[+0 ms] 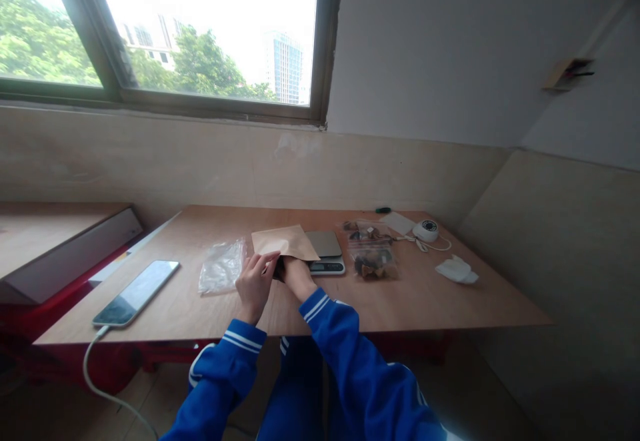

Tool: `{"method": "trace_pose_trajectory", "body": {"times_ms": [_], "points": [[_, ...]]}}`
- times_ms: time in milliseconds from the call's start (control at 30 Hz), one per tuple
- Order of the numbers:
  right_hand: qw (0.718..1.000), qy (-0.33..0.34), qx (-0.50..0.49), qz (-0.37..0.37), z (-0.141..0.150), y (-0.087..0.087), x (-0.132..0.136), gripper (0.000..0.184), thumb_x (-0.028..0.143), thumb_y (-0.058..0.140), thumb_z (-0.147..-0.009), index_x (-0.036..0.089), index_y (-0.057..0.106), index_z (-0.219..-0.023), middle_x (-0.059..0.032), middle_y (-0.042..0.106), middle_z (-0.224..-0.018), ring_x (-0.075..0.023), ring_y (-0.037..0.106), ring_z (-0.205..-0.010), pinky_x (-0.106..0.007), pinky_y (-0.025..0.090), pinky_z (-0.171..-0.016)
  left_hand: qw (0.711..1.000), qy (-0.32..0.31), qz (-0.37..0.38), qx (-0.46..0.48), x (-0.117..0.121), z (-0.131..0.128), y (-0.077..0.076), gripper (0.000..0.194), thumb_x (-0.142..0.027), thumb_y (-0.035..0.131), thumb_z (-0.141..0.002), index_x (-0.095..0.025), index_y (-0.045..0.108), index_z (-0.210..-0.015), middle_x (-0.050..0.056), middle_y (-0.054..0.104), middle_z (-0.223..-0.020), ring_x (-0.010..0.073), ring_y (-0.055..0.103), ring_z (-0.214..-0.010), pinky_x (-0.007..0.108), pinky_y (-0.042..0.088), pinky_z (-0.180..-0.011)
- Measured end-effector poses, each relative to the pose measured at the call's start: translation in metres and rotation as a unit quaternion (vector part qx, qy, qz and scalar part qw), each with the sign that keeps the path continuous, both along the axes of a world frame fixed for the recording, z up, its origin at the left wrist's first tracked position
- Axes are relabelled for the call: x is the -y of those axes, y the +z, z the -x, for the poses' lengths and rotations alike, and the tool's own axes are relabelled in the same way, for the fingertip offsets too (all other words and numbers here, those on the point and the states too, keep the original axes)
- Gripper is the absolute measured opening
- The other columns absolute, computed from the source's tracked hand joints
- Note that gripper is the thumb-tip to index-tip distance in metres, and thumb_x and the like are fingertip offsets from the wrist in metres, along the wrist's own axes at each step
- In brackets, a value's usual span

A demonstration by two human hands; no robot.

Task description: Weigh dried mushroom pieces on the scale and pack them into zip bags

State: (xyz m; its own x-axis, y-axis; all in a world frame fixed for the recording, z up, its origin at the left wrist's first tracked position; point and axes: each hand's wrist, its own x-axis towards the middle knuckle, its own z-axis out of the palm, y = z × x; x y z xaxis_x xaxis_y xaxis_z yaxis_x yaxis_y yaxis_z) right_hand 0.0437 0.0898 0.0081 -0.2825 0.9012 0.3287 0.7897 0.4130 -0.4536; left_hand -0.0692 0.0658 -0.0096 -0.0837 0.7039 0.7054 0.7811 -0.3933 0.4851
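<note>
A flat brown kraft paper bag (pixel 285 241) lies partly over a kitchen scale (pixel 325 246), whose dark display strip shows at the front right. My left hand (pixel 255 281) pinches the bag's near edge between thumb and fingers. My right hand (pixel 297 276) reaches under or into the bag at that same edge. Its fingers are hidden there, beside a small dark patch that I cannot make out. Left of my hands lies a crumpled clear plastic bag (pixel 223 266). Right of the scale is a zip bag (pixel 373 261) with dark and brown pieces in it.
Behind it lies another plastic bag (pixel 363 230) of small parts. A white dome-shaped device (pixel 425 230) with a cable, a white card (pixel 397 222), a crumpled tissue (pixel 457 270) and a green object (pixel 383 210) are farther right. A cabled phone (pixel 137 293) lies at left.
</note>
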Motion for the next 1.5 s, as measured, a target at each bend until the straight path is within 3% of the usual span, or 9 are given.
{"method": "trace_pose_trajectory", "body": {"times_ms": [167, 300, 533, 833, 967, 1100, 1167, 1267, 1500], "points": [[0.997, -0.042, 0.043, 0.038, -0.009, 0.009, 0.021, 0.033, 0.021, 0.052, -0.089, 0.010, 0.055, -0.121, -0.0175, 0.070, -0.099, -0.0288, 0.068, -0.087, -0.038, 0.053, -0.076, 0.999, -0.003, 0.029, 0.016, -0.005, 0.004, 0.013, 0.025, -0.041, 0.051, -0.088, -0.028, 0.071, -0.095, 0.002, 0.065, -0.085, 0.0124, 0.059, -0.069, 0.020, 0.033, -0.054], [0.995, -0.036, 0.091, -0.015, -0.010, 0.013, 0.030, 0.042, 0.022, 0.052, -0.090, 0.012, 0.045, -0.130, -0.0185, 0.065, -0.108, -0.0289, 0.065, -0.095, -0.039, 0.053, -0.078, 0.997, -0.018, 0.067, 0.040, -0.006, 0.008, 0.026, 0.022, -0.041, 0.053, -0.087, -0.029, 0.071, -0.093, 0.000, 0.065, -0.087, 0.0104, 0.060, -0.065, 0.019, 0.033, -0.052], [0.988, 0.018, 0.046, -0.146, -0.015, 0.003, 0.033, 0.029, 0.018, 0.046, -0.093, 0.018, 0.053, -0.120, -0.0103, 0.061, -0.109, -0.0225, 0.059, -0.104, -0.035, 0.051, -0.088, 0.987, -0.029, 0.139, 0.075, -0.012, 0.017, 0.049, 0.022, -0.046, 0.059, -0.080, -0.031, 0.073, -0.088, -0.002, 0.069, -0.080, 0.0130, 0.061, -0.063, 0.021, 0.037, -0.053], [0.976, 0.053, -0.029, -0.208, -0.026, -0.008, 0.019, 0.026, 0.016, 0.040, -0.094, 0.019, 0.055, -0.115, -0.0100, 0.060, -0.112, -0.0208, 0.055, -0.111, -0.036, 0.046, -0.097, 0.986, -0.029, 0.142, 0.085, -0.024, 0.019, 0.051, 0.023, -0.049, 0.059, -0.079, -0.032, 0.073, -0.087, -0.003, 0.070, -0.083, 0.0125, 0.062, -0.065, 0.021, 0.037, -0.052], [0.945, 0.079, -0.163, -0.274, -0.036, -0.012, 0.021, 0.029, 0.019, 0.045, -0.093, 0.023, 0.048, -0.121, -0.0077, 0.059, -0.114, -0.0186, 0.056, -0.112, -0.037, 0.047, -0.097, 0.987, -0.015, 0.130, 0.089, -0.030, 0.020, 0.049, 0.024, -0.049, 0.058, -0.080, -0.032, 0.073, -0.088, -0.004, 0.069, -0.084, 0.0116, 0.062, -0.066, 0.021, 0.037, -0.053], [0.886, -0.025, -0.294, -0.357, -0.055, -0.020, 0.021, 0.032, 0.020, 0.052, -0.089, 0.025, 0.046, -0.120, -0.0078, 0.059, -0.110, -0.0200, 0.059, -0.106, -0.040, 0.050, -0.091, 0.988, 0.001, 0.120, 0.099, -0.035, 0.023, 0.046, 0.025, -0.049, 0.057, -0.081, -0.032, 0.072, -0.091, -0.004, 0.068, -0.087, 0.0103, 0.061, -0.066, 0.020, 0.037, -0.053], [0.875, -0.115, -0.321, -0.343, -0.068, -0.025, 0.011, 0.029, 0.022, 0.051, -0.089, 0.022, 0.048, -0.118, -0.0093, 0.059, -0.108, -0.0206, 0.059, -0.104, -0.040, 0.050, -0.089, 0.987, 0.006, 0.120, 0.103, -0.036, 0.023, 0.045, 0.023, -0.048, 0.057, -0.081, -0.032, 0.072, -0.091, -0.005, 0.068, -0.088, 0.0099, 0.062, -0.067, 0.020, 0.037, -0.054], [0.904, -0.184, -0.287, -0.258, -0.090, -0.034, -0.017, 0.028, 0.024, 0.047, -0.090, 0.016, 0.050, -0.117, -0.0130, 0.060, -0.110, -0.0222, 0.059, -0.103, -0.040, 0.050, -0.089, 0.986, 0.002, 0.125, 0.106, -0.037, 0.022, 0.043, 0.021, -0.046, 0.058, -0.081, -0.033, 0.072, -0.090, -0.005, 0.068, -0.088, 0.0100, 0.062, -0.069, 0.020, 0.038, -0.055], [0.979, -0.141, -0.107, -0.096, -0.116, -0.055, -0.090, 0.043, 0.010, 0.047, -0.083, 0.014, 0.050, -0.125, -0.0164, 0.060, -0.120, -0.0245, 0.056, -0.113, -0.043, 0.044, -0.097, 0.987, -0.006, 0.132, 0.094, -0.033, 0.024, 0.039, 0.020, -0.046, 0.058, -0.081, -0.034, 0.072, -0.090, -0.005, 0.066, -0.085, 0.0110, 0.062, -0.069, 0.021, 0.038, -0.055]]}}
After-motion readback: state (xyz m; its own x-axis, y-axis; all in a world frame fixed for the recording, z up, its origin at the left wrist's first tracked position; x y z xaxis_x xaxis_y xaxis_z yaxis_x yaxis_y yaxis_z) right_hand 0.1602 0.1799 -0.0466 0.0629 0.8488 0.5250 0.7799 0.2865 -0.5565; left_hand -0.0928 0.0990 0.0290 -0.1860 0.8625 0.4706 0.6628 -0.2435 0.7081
